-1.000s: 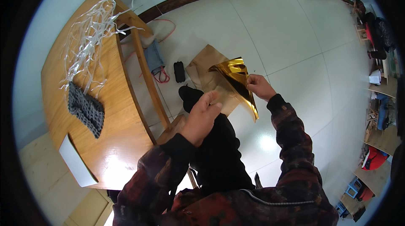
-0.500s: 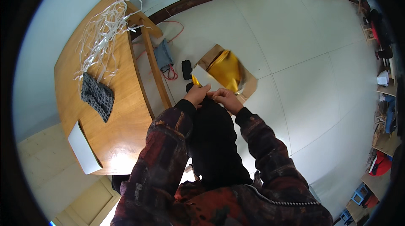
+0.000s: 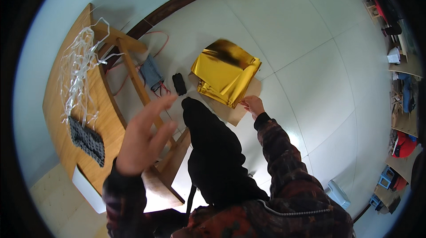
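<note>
A shiny gold foil sheet (image 3: 226, 67) lies, partly folded and creased, over flat brown paper or cardboard (image 3: 233, 114) on the floor. At the foil's near right corner, my right hand (image 3: 254, 105) has its fingertips pinched on the edge. My left hand (image 3: 144, 138) is raised beside the table, fingers stretched apart, holding nothing and slightly blurred. My black-clad leg (image 3: 213, 140) reaches toward the brown piece, between my two arms.
On the wooden table (image 3: 104, 105) at left lie tangled clear strips (image 3: 80, 69), a dark grey knitted piece (image 3: 87, 142) and a closed silver laptop (image 3: 88, 191). A black case (image 3: 179, 84) and a blue denim bag (image 3: 151, 73) sit on the floor. Shelves (image 3: 404, 118) line the right side.
My left hand has let go and swung left toward the table. The foil now lies spread out with its gold side up. My right hand has moved slightly right; the view has shifted.
</note>
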A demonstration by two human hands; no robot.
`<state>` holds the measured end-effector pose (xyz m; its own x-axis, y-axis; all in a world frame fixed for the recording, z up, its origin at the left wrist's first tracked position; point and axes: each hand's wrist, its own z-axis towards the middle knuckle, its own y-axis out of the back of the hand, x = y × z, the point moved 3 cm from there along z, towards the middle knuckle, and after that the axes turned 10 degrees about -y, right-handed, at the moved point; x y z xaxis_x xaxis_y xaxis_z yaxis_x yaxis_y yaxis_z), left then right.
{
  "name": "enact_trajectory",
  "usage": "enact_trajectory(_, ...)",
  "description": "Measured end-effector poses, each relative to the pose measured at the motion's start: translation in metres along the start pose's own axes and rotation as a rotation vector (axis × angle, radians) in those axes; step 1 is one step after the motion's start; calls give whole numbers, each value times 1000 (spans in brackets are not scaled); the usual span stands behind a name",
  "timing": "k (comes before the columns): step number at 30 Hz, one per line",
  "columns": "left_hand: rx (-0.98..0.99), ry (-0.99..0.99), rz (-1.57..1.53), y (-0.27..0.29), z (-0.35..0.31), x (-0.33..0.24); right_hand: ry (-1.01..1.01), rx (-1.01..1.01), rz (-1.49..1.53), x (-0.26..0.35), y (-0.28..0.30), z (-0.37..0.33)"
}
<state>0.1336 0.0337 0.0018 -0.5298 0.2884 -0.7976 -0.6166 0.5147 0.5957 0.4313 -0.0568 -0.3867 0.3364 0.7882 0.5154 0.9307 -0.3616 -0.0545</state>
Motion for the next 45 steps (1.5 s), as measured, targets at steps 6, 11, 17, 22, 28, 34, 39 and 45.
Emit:
enact_trajectory(6, 40, -3, 461, 3, -73, -12, 17, -203, -346, -16, 51, 103)
enact_trajectory(11, 100, 51, 619, -20, -97, 7, -77, -187, -522, 3, 36, 143)
enact_trajectory(17, 87, 48, 678, -23, -101, 10, 12, -249, 108, 14, -6, 139)
enact_trajectory(22, 77, 52, 677, -24, -101, 9, -112, -71, 235, 11, -13, 149)
enact_trajectory(28, 74, 56, 677, -24, -100, 9, -109, 35, 277, 17, -21, 135)
enact_trajectory(34, 60, 56, 659, -23, -99, 8, -150, 166, 296, 18, -25, 118)
enact_trajectory(39, 38, 42, 651, -23, -97, 7, -134, 227, 405, 8, -19, 101)
enact_trajectory(45, 47, 65, 604, -21, -93, 5, 18, 230, 420, 30, -11, 63)
